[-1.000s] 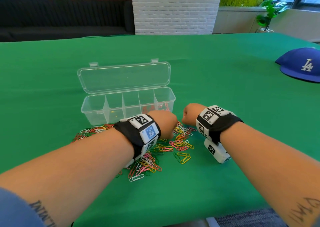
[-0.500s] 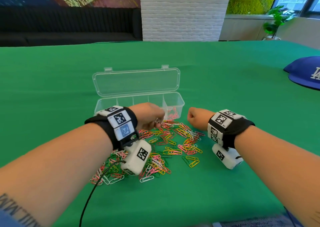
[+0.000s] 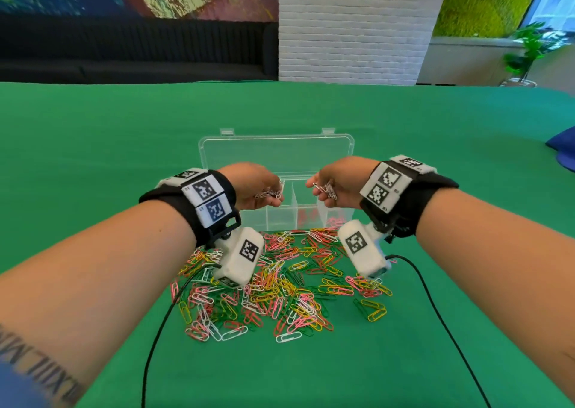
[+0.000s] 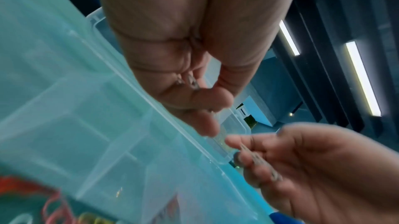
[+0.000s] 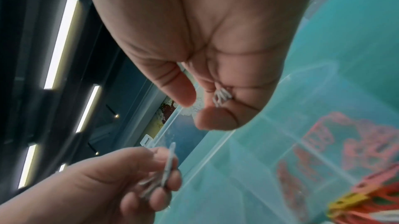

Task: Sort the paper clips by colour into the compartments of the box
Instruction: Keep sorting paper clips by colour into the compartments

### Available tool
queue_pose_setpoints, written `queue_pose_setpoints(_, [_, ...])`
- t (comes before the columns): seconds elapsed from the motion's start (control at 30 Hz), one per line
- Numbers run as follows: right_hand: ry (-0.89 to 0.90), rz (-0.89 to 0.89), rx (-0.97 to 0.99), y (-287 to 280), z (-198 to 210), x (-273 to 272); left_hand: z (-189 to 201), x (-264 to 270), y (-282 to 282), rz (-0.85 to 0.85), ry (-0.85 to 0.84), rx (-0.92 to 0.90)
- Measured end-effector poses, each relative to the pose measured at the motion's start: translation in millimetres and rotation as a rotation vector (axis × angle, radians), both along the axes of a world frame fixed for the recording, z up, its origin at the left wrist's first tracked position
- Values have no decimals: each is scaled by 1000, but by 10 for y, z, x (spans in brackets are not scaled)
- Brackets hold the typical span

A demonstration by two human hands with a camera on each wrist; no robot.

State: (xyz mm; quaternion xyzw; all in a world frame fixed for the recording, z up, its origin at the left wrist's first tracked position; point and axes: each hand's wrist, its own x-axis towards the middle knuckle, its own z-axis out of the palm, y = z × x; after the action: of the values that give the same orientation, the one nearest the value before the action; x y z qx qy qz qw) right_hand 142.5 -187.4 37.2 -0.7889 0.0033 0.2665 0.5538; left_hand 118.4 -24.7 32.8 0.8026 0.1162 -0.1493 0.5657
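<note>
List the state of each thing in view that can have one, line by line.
box: on the table, lid open and tilted back.
red clips: in one compartment toward the right.
mixed clip pile: loose on the green table, unsorted.
left hand: above the box, holds white clips.
right hand: above the box, holds more white clips.

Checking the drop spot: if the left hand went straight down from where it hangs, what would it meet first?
Probably the box: the left hand, gripping white clips, hangs over its left-middle compartments, which look empty. Depth is uncertain.
</note>
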Motion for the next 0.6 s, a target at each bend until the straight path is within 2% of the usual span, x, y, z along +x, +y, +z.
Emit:
queue_pose_setpoints(0.13, [72, -80, 139, 269, 55, 179, 42, 164, -22, -10, 13, 142])
queue_pose_setpoints(0.3, [83, -179, 157, 437, -18, 399, -47, 363, -37, 27, -37, 162])
queue_pose_setpoints(0.43, [159, -122, 196, 455, -64, 473, -24, 414, -45, 45, 62, 120])
queue_pose_setpoints(0.6, [138, -27, 200, 434, -99, 407, -29, 374, -50, 47, 22, 137])
